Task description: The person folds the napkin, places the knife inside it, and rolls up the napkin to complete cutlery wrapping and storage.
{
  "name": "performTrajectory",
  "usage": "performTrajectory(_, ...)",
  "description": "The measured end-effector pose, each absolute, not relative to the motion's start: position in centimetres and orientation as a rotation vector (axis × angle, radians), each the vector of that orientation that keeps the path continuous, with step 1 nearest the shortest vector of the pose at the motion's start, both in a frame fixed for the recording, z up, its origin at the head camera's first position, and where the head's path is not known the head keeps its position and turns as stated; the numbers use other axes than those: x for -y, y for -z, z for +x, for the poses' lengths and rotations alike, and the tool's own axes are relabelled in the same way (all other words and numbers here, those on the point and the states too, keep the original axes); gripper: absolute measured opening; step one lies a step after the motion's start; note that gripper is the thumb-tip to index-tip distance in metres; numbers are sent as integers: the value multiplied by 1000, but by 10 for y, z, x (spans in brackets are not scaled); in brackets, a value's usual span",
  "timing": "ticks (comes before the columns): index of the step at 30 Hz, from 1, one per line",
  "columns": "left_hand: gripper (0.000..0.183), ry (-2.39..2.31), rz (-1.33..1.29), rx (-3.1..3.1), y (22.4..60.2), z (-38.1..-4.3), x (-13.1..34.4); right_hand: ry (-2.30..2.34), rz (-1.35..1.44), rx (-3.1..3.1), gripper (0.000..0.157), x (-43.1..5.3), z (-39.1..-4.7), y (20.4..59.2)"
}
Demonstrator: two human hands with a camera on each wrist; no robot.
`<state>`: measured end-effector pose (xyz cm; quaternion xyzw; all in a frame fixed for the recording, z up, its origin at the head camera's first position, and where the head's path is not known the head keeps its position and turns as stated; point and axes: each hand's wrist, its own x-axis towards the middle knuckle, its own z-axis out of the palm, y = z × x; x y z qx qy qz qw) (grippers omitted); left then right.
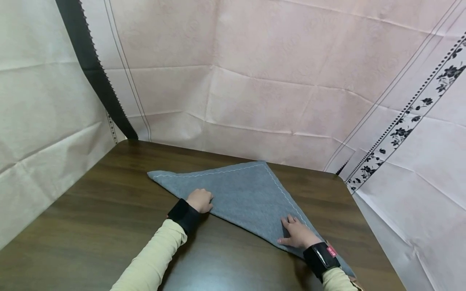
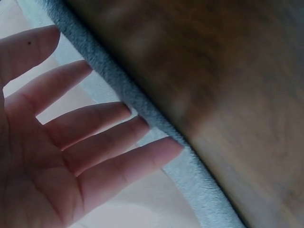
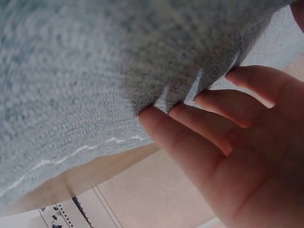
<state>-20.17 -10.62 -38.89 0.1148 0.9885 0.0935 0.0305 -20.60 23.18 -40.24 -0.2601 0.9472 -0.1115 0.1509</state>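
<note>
A blue-grey cloth point(image 1: 247, 190), folded into a triangle, lies flat with white stitching along its two far edges. Its long folded edge faces me. My left hand point(image 1: 201, 200) rests on the cloth near the middle of that fold; in the left wrist view its fingers point(image 2: 102, 121) are spread, tips touching the cloth point(image 2: 137, 97). Toward the right corner, my right hand point(image 1: 299, 234) lies on the cloth with fingers spread. The right wrist view shows its fingertips point(image 3: 148, 114) pressing on the cloth point(image 3: 71, 90). Neither hand grips it.
The brown wooden table point(image 1: 120, 202) has rounded far corners. Pale pink sheeting point(image 1: 262, 81) hangs behind it, with a black band point(image 1: 92, 68) at the left and a black floral strip point(image 1: 407, 125) at the right. Both wrists wear black bands.
</note>
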Motion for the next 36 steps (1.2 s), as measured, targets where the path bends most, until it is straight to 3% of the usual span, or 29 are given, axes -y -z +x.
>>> performTrajectory(21, 28, -207, 298, -3083, 375, -184, 105, 390, -806, -2619, 76, -234, -220, 395)
performTrajectory(36, 34, -234, 320, -3130, 380, -175, 112, 440, -920, -2524, 78, -241, -237, 399)
